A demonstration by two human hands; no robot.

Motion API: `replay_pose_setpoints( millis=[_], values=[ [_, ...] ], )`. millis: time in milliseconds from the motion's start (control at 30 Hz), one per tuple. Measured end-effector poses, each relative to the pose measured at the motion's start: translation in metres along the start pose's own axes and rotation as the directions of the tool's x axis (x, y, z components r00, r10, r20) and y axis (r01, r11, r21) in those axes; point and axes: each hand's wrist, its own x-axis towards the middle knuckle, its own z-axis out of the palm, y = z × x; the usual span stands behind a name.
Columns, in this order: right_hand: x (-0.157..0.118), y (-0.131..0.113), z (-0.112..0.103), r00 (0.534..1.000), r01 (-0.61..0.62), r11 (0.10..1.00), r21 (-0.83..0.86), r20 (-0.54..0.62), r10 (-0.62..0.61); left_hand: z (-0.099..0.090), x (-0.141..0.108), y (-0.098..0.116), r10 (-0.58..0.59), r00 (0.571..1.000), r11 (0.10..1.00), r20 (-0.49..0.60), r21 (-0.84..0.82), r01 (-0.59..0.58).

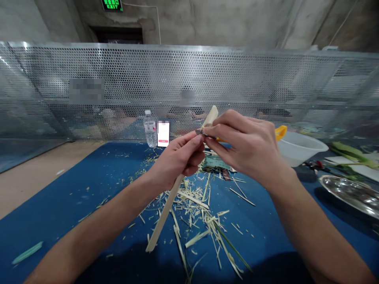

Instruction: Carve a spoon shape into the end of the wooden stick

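Head view: both forearms reach in from the lower corners and meet just below the centre of the frame, wrists turned inward and elbows out of sight. The left hand (177, 157) is clenched around a long pale wooden strip (166, 209), its fingers curled and its thumb on top. The strip runs diagonally through the fist, with its lower end out over the blue mat (74, 225) and its upper end rising past the fingertips. Gripping this high seems meant to stop the strip flexing near the blade. The right hand (245, 148) pinches a small craft knife (201, 132), fingers bent over it, with the short blade set against the strip. Its handle is mostly hidden, and the yellow piece (217, 139) behind the fingers may belong to it, though the view is too crowded to be sure. A heap of pale shavings (189, 213) lies on the mat right below the hands, where cuttings would drop. At upper centre, a water bottle (149, 129) and a phone (163, 133) stand near the foot of a perforated metal screen (177, 67). To the right, a white plastic basin (299, 148) and a steel tray (352, 195) sit well out of the arms' way.
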Motion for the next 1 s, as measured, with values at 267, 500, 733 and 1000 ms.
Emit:
replay_pose_setpoints(
  millis=[267,500,733,1000],
  values=[
    [-0.002,0.004,-0.002,0.998,0.026,1.000,-0.007,0.054,-0.026,-0.001,-0.002,0.007,-0.093,0.996,0.994,-0.007,0.049,0.093],
    [-0.003,0.007,-0.003,0.989,0.068,0.997,0.027,0.134,-0.071,-0.002,-0.003,0.012,-0.173,0.985,0.969,-0.003,0.180,0.171],
    [-0.003,0.008,0.000,0.990,-0.006,0.996,0.094,0.143,-0.007,-0.001,-0.002,0.012,-0.178,0.984,0.969,-0.013,0.174,0.177],
    [-0.002,0.002,0.003,0.985,-0.159,0.949,0.272,0.102,0.136,-0.005,-0.003,0.011,-0.080,0.997,0.991,0.006,0.108,0.079]
  ],
)
